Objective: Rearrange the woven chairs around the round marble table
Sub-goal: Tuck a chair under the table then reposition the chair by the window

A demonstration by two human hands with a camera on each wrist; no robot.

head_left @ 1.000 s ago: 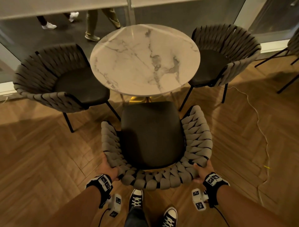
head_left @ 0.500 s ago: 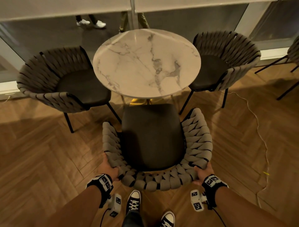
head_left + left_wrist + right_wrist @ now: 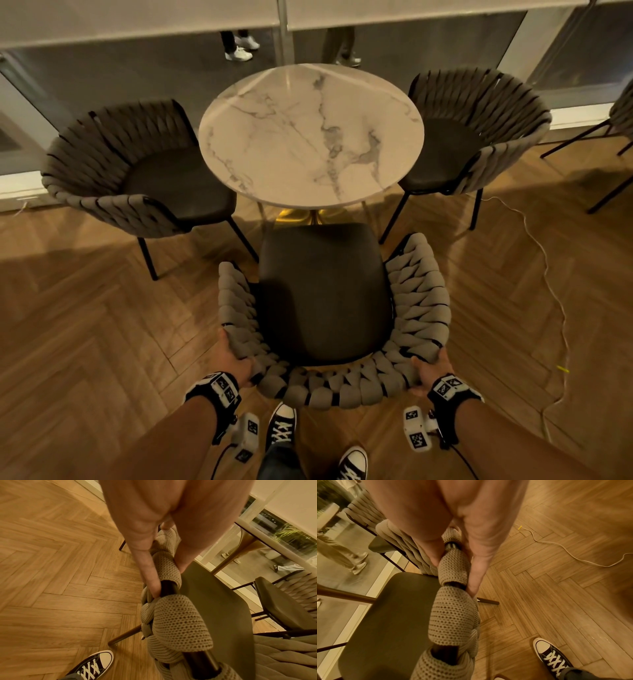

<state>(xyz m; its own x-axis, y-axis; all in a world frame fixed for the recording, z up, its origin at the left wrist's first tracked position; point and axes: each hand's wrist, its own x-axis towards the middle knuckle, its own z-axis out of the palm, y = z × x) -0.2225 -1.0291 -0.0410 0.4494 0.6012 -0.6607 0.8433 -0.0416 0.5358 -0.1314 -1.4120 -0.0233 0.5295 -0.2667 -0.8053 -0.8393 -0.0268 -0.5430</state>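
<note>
A round white marble table [image 3: 310, 137] stands ahead on a gold base. The near woven chair [image 3: 325, 294], dark seat and grey braided back, faces it, with its seat front just short of the table's edge. My left hand [image 3: 236, 359] grips the back rim at its left, thumb and fingers around the woven band [image 3: 164, 566]. My right hand [image 3: 428, 368] grips the rim at its right, around the band [image 3: 453, 566]. Two more woven chairs flank the table, one on the left [image 3: 137, 171] and one on the right [image 3: 469, 133].
A pale cable [image 3: 548, 274] snakes over the herringbone wood floor on the right. Another chair's legs [image 3: 606, 154] show at the far right. Glass panels run behind the table, with people's legs [image 3: 239, 48] beyond. My black sneakers [image 3: 281, 428] stand just behind the chair.
The held chair has slid a little further from the table, toward my feet, with both grips unchanged. The people behind the glass have walked along.
</note>
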